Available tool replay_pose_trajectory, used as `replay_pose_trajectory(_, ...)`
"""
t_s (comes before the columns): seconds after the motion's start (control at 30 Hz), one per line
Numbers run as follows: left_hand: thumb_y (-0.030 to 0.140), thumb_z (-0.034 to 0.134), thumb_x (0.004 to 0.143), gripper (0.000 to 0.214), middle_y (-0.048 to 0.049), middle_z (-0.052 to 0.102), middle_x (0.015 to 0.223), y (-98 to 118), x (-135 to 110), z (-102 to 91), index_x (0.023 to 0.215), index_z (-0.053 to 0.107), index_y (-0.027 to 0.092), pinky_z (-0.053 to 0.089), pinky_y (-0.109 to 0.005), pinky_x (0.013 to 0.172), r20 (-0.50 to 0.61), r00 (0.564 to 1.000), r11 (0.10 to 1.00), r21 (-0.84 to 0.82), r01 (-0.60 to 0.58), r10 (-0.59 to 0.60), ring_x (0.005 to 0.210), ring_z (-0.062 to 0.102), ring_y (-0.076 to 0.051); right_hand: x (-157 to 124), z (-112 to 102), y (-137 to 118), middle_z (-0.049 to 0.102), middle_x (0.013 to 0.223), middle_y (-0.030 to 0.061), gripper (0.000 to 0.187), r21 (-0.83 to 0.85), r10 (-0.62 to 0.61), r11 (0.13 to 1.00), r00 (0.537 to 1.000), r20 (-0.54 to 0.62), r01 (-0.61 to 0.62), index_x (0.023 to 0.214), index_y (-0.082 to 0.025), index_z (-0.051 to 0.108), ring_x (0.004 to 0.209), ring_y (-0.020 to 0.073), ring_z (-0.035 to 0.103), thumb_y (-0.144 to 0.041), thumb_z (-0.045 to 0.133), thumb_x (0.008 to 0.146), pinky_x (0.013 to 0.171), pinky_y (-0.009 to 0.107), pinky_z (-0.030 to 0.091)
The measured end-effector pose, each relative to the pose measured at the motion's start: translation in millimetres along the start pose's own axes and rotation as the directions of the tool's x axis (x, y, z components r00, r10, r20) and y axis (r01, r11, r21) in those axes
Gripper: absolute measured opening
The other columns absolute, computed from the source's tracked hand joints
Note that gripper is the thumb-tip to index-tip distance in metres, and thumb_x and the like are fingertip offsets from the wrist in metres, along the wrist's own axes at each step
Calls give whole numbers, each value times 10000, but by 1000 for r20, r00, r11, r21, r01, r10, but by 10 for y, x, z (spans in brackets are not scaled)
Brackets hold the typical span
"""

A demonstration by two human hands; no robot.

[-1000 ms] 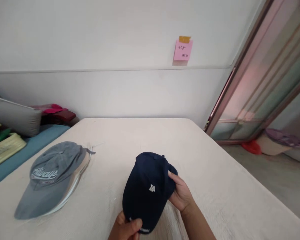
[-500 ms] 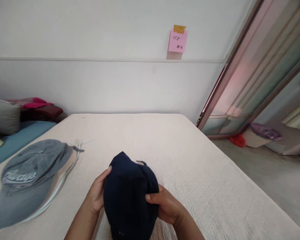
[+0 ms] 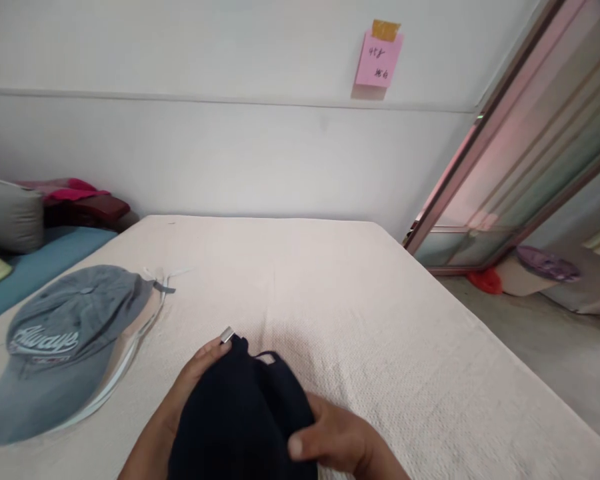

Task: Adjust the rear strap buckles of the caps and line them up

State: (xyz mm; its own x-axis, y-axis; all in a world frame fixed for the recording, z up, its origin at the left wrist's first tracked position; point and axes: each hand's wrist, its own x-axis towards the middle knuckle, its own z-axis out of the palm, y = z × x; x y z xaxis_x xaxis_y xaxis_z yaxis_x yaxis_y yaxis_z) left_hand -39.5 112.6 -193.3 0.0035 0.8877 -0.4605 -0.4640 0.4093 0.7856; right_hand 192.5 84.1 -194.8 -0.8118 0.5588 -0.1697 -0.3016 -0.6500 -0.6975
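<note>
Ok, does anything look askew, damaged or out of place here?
Nothing stands out. The left hand and right hand hold a dark navy fabric cap over the cream textured cloth surface. The grey cotton cap lies flat at the left, with no visible damage.

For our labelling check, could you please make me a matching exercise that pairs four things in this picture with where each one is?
Things:
1. navy cap
2. grey cap
3. pink note
4. grey cushion

Places:
A. taped to the wall
B. at the blue mat, far left edge
C. held by the left hand and right hand
D. lying on the cream cover, left side

Pairs: 1-C, 2-D, 3-A, 4-B.
</note>
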Motion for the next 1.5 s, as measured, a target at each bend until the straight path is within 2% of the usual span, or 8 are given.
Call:
replay_pose_trajectory(0.17, 251, 775, 637, 241, -48, 694, 690, -72, -7, 92, 852, 705, 166, 452, -251, 535, 243, 962, 990, 92, 104, -124, 562, 611, -167, 61, -177, -163, 643, 943, 53, 317, -3, -248, 966, 925, -289, 258, 1000, -161, 646, 831, 150, 608, -302, 721, 727, 768, 255, 449)
replay_pose_trajectory(0.33, 293, 767, 656, 250, -34, 691, 662, -143, 126, 130, 870, 699, 182, 472, -276, 579, 126, 987, 989, 123, 80, -95, 581, 629, -186, 144, -249, -225, 551, 647, -13, 169, 51, -299, 934, 849, -436, 355, 824, -160, 628, 562, 87, 493, -262, 716, 720, 535, 189, 377)
replay_pose_trajectory(0.53, 353, 766, 660, 245, -32, 675, 668, -142, 175, 151, 808, 686, 175, 472, -261, 573, 41, 998, 998, 31, 45, -46, 562, 606, -158, 144, -308, -296, 534, 653, -6, 285, -109, -235, 972, 791, -564, 211, 808, -133, 647, 531, 75, 462, -417, 629, 790, 486, 190, 327)
replay_pose_trajectory(0.67, 356, 759, 656, 271, -38, 685, 715, -186, 187, 169, 850, 693, 179, 461, -261, 596, -2, 1000, 980, 200, 13, -13, 618, 614, -175, 157, -346, -298, 559, 672, 3, 272, -331, -263, 941, 769, -583, 72, 790, -142, 648, 567, 96, 482, -409, 600, 802, 511, 213, 332)
replay_pose_trajectory(0.9, 426, 663, 723, 271, -35, 660, 718, -328, 218, 238, 725, 687, 156, 396, -259, 605, 308, 951, 814, 542, -208, 37, 660, 561, -182, 194, -463, -379, 556, 634, -2, 227, -279, -454, 887, 589, -668, 367, 847, -131, 608, 515, 93, 474, -329, 655, 746, 507, 230, 356)
replay_pose_trajectory(1.07, 468, 601, 784, 323, -16, 620, 680, -303, 141, 283, 779, 680, 155, 378, -250, 591, 265, 962, 795, 570, -210, 64, 625, 532, -156, 119, -419, -455, 502, 581, -38, 258, -193, -480, 860, 616, -625, 473, 923, -153, 591, 370, 25, 258, -393, 574, 828, 380, 192, 182)
replay_pose_trajectory(1.33, 333, 701, 744, 227, -30, 668, 729, -273, 5, 347, 904, 691, 172, 426, -228, 625, 254, 967, 987, 158, -8, -33, 649, 588, -139, 142, -252, -391, 431, 522, -55, 328, -272, -387, 913, 858, -339, 304, 854, -154, 597, 389, 23, 245, -474, 528, 869, 382, 182, 146)
replay_pose_trajectory(1.5, 318, 724, 726, 181, 13, 604, 606, -282, -47, 350, 793, 682, 155, 375, -188, 519, 240, 968, 994, 95, 55, -76, 509, 506, -80, 158, -224, -364, 433, 536, -66, 234, -283, -268, 940, 922, -279, 188, 787, -148, 603, 408, 20, 282, -348, 715, 746, 392, 177, 169)
